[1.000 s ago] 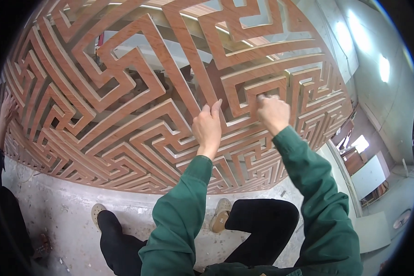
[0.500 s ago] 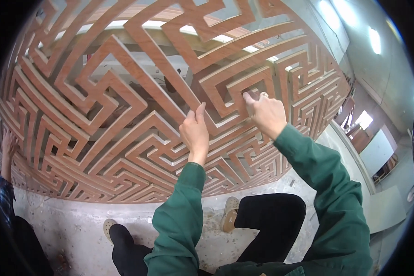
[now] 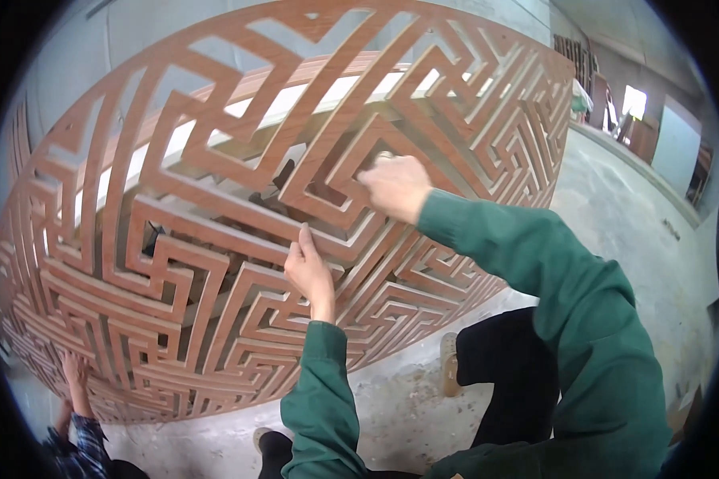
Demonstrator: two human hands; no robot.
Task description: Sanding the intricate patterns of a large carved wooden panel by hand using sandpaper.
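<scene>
A large reddish-brown wooden lattice panel (image 3: 208,164), cut in a maze-like pattern with pale edges, fills the middle of the head view. My left hand (image 3: 310,275) is closed round one of its bars, a fingertip lying on the top face. Farther up and to the right, my right hand (image 3: 397,188) is closed in a fist over a corner of the pattern, knuckles up. Whatever its fingers hold, if anything, is hidden beneath the hand. A small shiny spot shows near its knuckles.
At the lower left, another person's hand (image 3: 76,371) touches the panel, with a plaid sleeve (image 3: 90,435) below. Under the lattice, dark objects (image 3: 280,176) show through the gaps. A pale, stained floor (image 3: 411,423) lies below; boards (image 3: 677,144) lean at the far right.
My view has swung, so the panel appears tilted differently. My right hand has shifted along the lattice pattern, still in a fist. My left hand stays on a bar.
</scene>
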